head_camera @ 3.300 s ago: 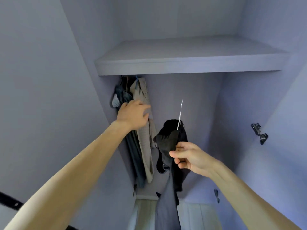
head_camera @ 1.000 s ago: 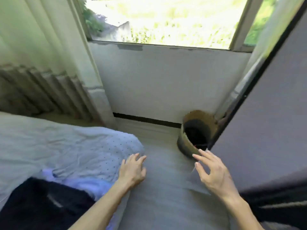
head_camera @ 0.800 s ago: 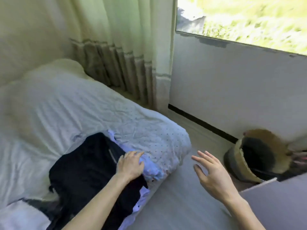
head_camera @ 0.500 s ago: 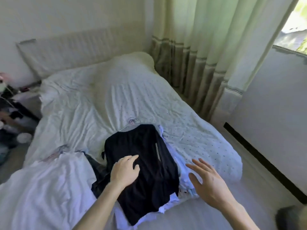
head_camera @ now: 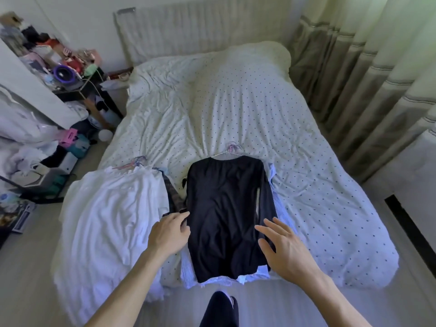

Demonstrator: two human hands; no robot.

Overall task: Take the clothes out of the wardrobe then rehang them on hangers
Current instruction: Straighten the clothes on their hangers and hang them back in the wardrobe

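A black top (head_camera: 226,215) lies flat on a hanger (head_camera: 232,152) over a pale blue shirt (head_camera: 279,208) on the dotted bed (head_camera: 306,138). The left hand (head_camera: 169,232) touches the top's left edge, fingers loosely bent. The right hand (head_camera: 283,249) is spread above its right side. A white garment (head_camera: 113,213) lies just beside it on the left.

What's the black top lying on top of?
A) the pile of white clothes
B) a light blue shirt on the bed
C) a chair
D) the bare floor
B: the black top lies flat over a light blue shirt whose edges peek out round it, on the dotted bed.
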